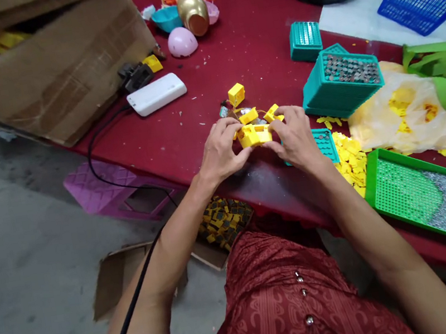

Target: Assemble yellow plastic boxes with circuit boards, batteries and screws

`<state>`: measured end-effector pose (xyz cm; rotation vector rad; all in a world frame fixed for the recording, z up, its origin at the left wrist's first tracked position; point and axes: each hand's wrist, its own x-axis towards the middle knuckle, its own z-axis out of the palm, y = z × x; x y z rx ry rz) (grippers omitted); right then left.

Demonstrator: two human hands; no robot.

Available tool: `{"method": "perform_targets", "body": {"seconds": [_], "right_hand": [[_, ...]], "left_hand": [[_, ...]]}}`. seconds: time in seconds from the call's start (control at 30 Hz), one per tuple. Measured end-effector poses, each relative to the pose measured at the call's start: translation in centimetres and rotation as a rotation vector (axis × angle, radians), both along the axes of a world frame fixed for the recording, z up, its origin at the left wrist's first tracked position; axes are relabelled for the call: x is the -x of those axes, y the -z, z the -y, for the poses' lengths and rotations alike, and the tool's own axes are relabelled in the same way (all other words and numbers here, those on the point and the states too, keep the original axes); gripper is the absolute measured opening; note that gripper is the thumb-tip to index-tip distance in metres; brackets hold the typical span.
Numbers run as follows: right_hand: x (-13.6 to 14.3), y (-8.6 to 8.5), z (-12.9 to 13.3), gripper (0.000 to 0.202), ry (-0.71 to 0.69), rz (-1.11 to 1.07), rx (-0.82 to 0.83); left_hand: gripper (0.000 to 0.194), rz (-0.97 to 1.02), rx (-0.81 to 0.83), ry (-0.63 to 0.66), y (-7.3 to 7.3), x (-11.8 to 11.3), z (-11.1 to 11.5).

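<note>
A small yellow plastic casing [254, 135] is held between both hands near the table's front edge. My left hand [223, 147] has its thumb and fingers closed on the casing's left end. At the right end, the fingers of my right hand [295, 136] are closed on it. Just beyond the casing lie small yellow pieces [248, 116] with thin wires. A yellow block [236, 94] sits a little farther back on the red tablecloth [248, 56]. Partly behind my right hand is a shallow teal tray [324, 144].
Teal trays [327, 88] with small metal parts stand right, near yellow pieces [349, 161] and a green tray [435, 198] of metal bits. A white power bank [157, 94] with a black cable and a cardboard box [76, 71] are left. Colored bowls [182, 42] lie behind.
</note>
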<state>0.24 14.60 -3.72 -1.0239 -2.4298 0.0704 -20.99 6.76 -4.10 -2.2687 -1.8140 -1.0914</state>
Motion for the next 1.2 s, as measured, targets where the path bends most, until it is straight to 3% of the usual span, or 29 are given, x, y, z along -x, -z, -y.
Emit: {"method": "perform_targets", "body": {"seconds": [0.17, 0.37, 0.47, 0.63, 0.73, 0.83, 0.9, 1.0, 1.1, 1.2], "right_hand": [[-2.8, -1.5, 4.5, 0.027, -0.042, -0.178, -0.026], [-5.3, -1.0, 9.2, 0.022, -0.064, -0.203, 0.094], [-6.6, -0.5, 10.5, 0.022, -0.074, -0.189, 0.161], [-8.5, 0.5, 11.9, 0.021, -0.058, -0.165, 0.228], [-8.8, 1.2, 12.8, 0.025, -0.004, -0.186, 0.231], [-8.5, 1.5, 13.7, 0.027, 0.039, -0.241, 0.229], [-8.0, 1.5, 14.1, 0.026, 0.069, -0.294, 0.236], [-7.2, 1.0, 14.5, 0.024, 0.098, -0.358, 0.251], [-6.3, 1.0, 14.5, 0.023, 0.094, -0.344, 0.254], [-5.4, 1.6, 14.5, 0.024, 0.079, -0.274, 0.267]], "left_hand": [[0.039, 0.013, 0.066, 0.177, -2.1, 0.4, 2.9], [0.032, 0.003, 0.213, 0.261, -2.5, 1.0, 6.2], [0.034, -0.012, 0.234, 0.177, -2.4, 1.7, 7.0], [0.039, 0.029, 0.273, -0.108, -1.3, 3.1, 6.6], [0.055, 0.035, 0.262, -0.2, -0.6, 3.2, 6.5], [0.07, 0.081, 0.152, -0.228, -1.0, 1.9, 7.5], [0.054, 0.103, 0.125, -0.207, -1.8, 0.2, 8.7], [0.026, 0.136, 0.232, -0.129, -2.6, -2.8, 10.4], [0.029, 0.107, 0.256, -0.141, -2.0, -4.6, 10.8], [0.037, 0.105, 0.289, -0.154, -1.4, -4.9, 10.4]]}}
